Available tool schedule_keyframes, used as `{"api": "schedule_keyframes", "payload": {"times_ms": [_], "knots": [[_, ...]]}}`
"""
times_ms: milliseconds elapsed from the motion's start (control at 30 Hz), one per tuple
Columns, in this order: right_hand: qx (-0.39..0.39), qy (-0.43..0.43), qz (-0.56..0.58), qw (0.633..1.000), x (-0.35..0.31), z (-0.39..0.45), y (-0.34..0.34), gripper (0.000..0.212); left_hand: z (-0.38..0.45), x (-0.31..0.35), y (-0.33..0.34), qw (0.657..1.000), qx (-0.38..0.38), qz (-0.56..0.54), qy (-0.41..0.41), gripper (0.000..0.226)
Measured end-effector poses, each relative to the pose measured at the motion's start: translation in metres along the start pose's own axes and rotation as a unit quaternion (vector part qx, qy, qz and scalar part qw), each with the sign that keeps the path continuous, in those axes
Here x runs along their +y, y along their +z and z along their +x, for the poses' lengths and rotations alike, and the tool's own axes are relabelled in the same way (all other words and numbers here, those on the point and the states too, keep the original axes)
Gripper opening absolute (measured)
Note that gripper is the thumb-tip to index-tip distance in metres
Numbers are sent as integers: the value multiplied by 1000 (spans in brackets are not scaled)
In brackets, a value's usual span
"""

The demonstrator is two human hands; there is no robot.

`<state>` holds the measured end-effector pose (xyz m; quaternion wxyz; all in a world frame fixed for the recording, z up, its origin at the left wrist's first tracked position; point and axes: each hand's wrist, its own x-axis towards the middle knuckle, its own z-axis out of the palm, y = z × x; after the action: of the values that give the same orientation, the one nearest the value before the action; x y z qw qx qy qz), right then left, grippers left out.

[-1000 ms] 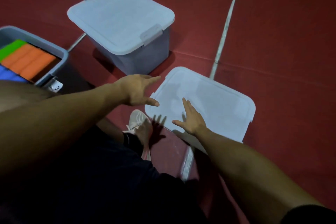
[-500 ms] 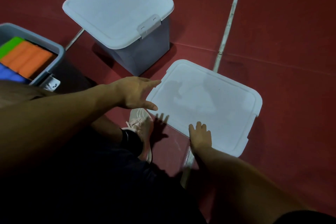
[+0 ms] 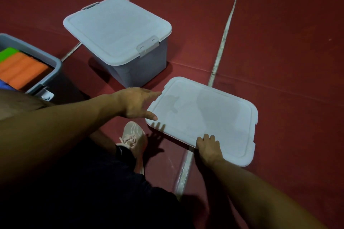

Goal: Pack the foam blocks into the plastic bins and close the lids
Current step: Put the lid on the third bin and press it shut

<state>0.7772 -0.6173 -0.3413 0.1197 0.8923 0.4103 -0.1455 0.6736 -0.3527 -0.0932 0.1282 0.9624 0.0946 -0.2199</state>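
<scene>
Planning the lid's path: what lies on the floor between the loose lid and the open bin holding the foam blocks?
In the head view, between the loose lid and the open bin lie the left hand and forearm; below them, the person's shoe on the red floor.

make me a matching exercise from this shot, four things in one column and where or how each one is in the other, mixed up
Things:
1. loose lid
2. far bin
3. open bin
4. right hand

States:
A. closed, lid latched on top
B. at the left edge, orange and green foam blocks inside
C. gripping the near edge of the lid
D. between both hands, over the red floor

Pairs: 1-D, 2-A, 3-B, 4-C
</scene>
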Motion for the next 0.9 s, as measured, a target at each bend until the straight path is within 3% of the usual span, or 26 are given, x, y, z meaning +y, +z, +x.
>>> {"api": "schedule_keyframes", "payload": {"times_ms": [433, 700, 900], "knots": [[99, 42, 52, 993, 97, -8, -100, 12, -15, 17, -34, 987, 136, 58, 66, 87], [202, 49, 55, 976, 96, -7, -174, 10, -30, 23, -70, 971, 221, 64, 71, 79], [279, -14, 40, 960, 74, 3, -253, 27, -50, 11, -107, 958, 267, 92, 41, 83]]}}
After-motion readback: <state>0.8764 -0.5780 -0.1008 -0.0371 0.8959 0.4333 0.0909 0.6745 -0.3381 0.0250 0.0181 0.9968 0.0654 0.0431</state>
